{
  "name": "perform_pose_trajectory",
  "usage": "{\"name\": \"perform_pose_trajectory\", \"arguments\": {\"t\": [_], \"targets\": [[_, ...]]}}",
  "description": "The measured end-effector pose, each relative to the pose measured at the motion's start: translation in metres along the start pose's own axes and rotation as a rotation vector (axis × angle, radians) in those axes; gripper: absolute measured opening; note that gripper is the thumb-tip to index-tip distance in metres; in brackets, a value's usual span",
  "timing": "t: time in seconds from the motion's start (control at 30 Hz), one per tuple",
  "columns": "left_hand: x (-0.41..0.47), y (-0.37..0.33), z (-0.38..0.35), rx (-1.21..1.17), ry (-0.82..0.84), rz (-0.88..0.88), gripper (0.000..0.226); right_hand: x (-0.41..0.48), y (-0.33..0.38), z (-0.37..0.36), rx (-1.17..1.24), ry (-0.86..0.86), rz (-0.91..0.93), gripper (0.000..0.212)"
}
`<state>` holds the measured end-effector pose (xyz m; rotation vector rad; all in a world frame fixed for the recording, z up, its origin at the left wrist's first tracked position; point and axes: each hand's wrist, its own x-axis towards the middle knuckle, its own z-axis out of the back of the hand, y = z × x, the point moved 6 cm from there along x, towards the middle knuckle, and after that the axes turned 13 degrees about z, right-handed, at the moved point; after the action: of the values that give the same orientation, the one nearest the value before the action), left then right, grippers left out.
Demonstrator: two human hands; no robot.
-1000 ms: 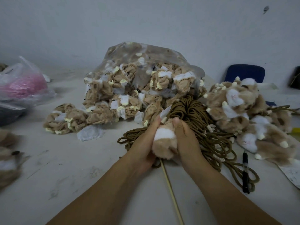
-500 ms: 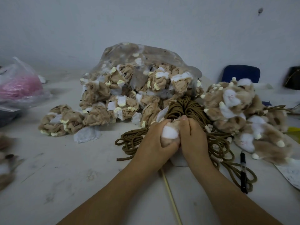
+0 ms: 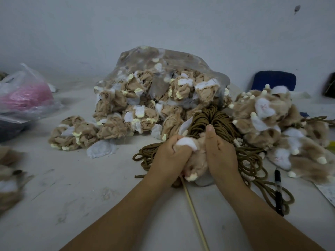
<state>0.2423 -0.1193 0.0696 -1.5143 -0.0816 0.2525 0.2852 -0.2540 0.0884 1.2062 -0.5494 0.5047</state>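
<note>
A small tan and white plush toy skin (image 3: 196,160) is squeezed between both hands over the white table (image 3: 90,196). My left hand (image 3: 169,158) grips its left side, fingers curled into the white fabric. My right hand (image 3: 220,154) grips its right side, thumb pointing up. A thin wooden stick (image 3: 194,216) runs from under the toy toward me. Beneath the hands lies a bundle of brown cord (image 3: 212,122).
A clear plastic bag (image 3: 163,69) spills inside-out tan plush skins (image 3: 126,113) at the centre. Right-side-out plush toys (image 3: 268,120) pile at the right, with a black pen (image 3: 278,191) beside them. A bag with pink contents (image 3: 25,95) sits at the left. A blue chair back (image 3: 273,80) stands behind.
Both hands have closed tighter round the toy and worked it; more tan fur shows below the hands, with a cream foot poking out at the bottom.
</note>
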Motion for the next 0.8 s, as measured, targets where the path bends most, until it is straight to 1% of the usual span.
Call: {"name": "perform_pose_trajectory", "arguments": {"t": [0.07,0.13,0.17,0.23,0.3,0.33,0.4,0.47,0.53,0.6,0.67,0.7,0.73,0.8], "targets": [[0.000,0.006,-0.007,-0.111,0.153,0.093,0.012,0.001,-0.003,0.000,-0.016,0.023,-0.029,0.064],[-0.003,0.010,-0.014,-0.289,0.293,0.165,0.010,0.002,-0.006,-0.001,-0.005,0.025,-0.054,0.064],[-0.003,0.011,-0.016,-0.363,0.336,0.195,0.009,0.003,-0.006,0.000,0.001,0.019,-0.053,0.064],[-0.003,0.014,-0.020,-0.431,0.371,0.218,0.008,0.004,-0.004,0.002,-0.024,0.009,-0.012,0.060],[-0.001,0.014,-0.020,-0.457,0.344,0.208,0.015,0.005,-0.001,0.007,-0.091,-0.015,0.070,0.047],[0.001,0.013,-0.018,-0.456,0.300,0.193,0.017,0.005,0.001,0.010,-0.124,-0.042,0.108,0.038],[0.004,0.011,-0.010,-0.416,0.171,0.145,0.014,0.004,0.010,0.016,-0.153,-0.124,0.190,0.029],[0.006,0.008,0.000,-0.341,0.032,0.100,0.021,-0.001,0.023,0.015,-0.141,-0.148,0.305,0.027],[0.004,0.005,0.006,-0.252,-0.055,0.047,0.031,-0.008,0.032,0.001,-0.148,-0.062,0.355,0.029],[0.000,0.003,0.005,-0.195,-0.067,-0.012,0.035,-0.012,0.030,-0.012,-0.164,0.021,0.292,0.038],[-0.005,-0.003,0.001,-0.163,-0.031,-0.095,0.027,-0.012,0.024,-0.016,-0.119,0.022,0.204,0.044],[-0.006,-0.007,0.000,-0.143,-0.017,-0.125,0.026,-0.011,0.023,-0.016,-0.084,0.011,0.186,0.043],[-0.008,-0.009,0.000,-0.125,-0.012,-0.144,0.031,-0.010,0.022,-0.015,-0.055,0.006,0.179,0.039],[-0.007,-0.010,-0.001,-0.119,0.009,-0.129,0.038,-0.008,0.018,-0.016,0.016,0.023,0.151,0.031]]}}
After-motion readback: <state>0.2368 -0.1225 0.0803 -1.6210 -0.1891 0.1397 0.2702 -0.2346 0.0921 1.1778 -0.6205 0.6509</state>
